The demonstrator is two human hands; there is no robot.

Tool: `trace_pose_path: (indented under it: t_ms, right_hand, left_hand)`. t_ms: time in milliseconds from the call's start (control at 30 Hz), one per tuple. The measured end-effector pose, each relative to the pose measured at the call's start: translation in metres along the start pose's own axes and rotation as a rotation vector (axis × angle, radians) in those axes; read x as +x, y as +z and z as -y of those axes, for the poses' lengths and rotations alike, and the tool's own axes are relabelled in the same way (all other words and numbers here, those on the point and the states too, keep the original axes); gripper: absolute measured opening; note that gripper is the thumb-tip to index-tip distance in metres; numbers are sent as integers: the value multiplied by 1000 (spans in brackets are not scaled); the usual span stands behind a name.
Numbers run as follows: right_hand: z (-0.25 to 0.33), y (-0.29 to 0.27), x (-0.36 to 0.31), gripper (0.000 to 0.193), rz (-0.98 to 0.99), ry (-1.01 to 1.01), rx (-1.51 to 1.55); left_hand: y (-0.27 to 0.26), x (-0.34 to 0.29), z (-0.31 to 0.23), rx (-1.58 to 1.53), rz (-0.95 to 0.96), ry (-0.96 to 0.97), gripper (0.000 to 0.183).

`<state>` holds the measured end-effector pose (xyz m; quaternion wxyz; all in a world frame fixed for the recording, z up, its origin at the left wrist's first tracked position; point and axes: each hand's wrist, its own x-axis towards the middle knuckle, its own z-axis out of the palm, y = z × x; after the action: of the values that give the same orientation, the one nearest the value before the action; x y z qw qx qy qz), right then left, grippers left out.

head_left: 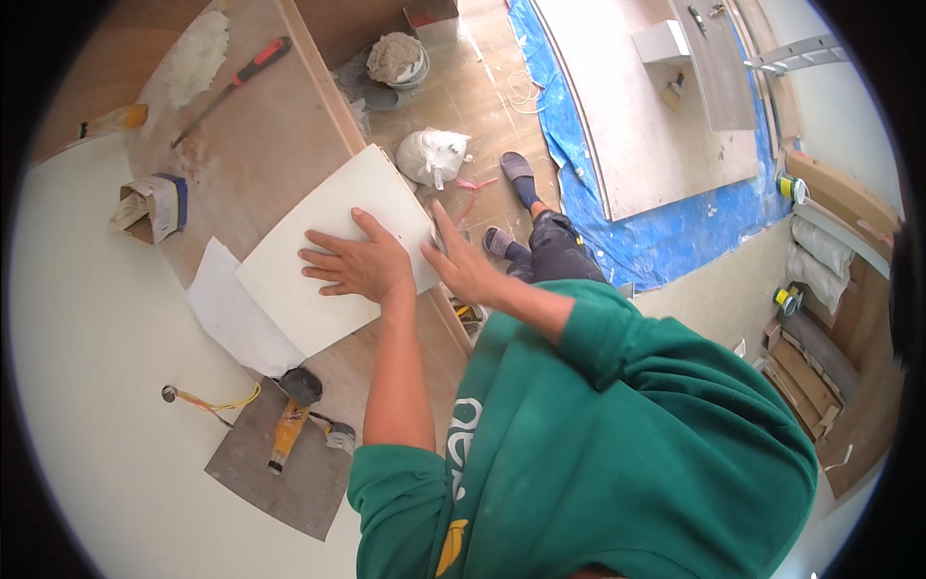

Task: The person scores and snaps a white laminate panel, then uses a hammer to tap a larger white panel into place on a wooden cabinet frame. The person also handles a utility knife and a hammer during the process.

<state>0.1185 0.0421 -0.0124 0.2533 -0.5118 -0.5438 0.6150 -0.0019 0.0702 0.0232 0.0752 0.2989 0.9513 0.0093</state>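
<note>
A white rectangular board (pixel 333 217) lies at a slant on the brown worktop in front of me. My left hand (pixel 362 262) presses flat on its face, fingers spread, holding nothing. At the board's near right edge is my right hand (pixel 461 259), its fingers stretched out along the edge and its thumb apart. Something grey shows by those fingers, too small to name. A white sheet (pixel 236 304) sits by the board's left corner. Below it, a yellow tool with a black round end (pixel 286 434) rests on a dark grey panel (pixel 289 492).
A red-and-black handled screwdriver (pixel 236 87) and white powder (pixel 198 58) lie on the worktop (pixel 280 125). An open box (pixel 154 207) stands left. On the floor are a bucket (pixel 415 72), a white bag (pixel 431 157) and blue sheeting (pixel 617 251) under a large panel (pixel 656 145).
</note>
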Motion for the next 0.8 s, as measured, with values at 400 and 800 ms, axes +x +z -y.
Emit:
trace_pose_path:
  t_ms: [400,800]
  right_hand:
    - [19,-6,58,75,26,-24,52]
    - [47,-21,121,76,21,-77,53]
  left_hand:
    - [3,-1,0,32,-16,25,83]
    - [4,-2,-5,11,-20,43,83]
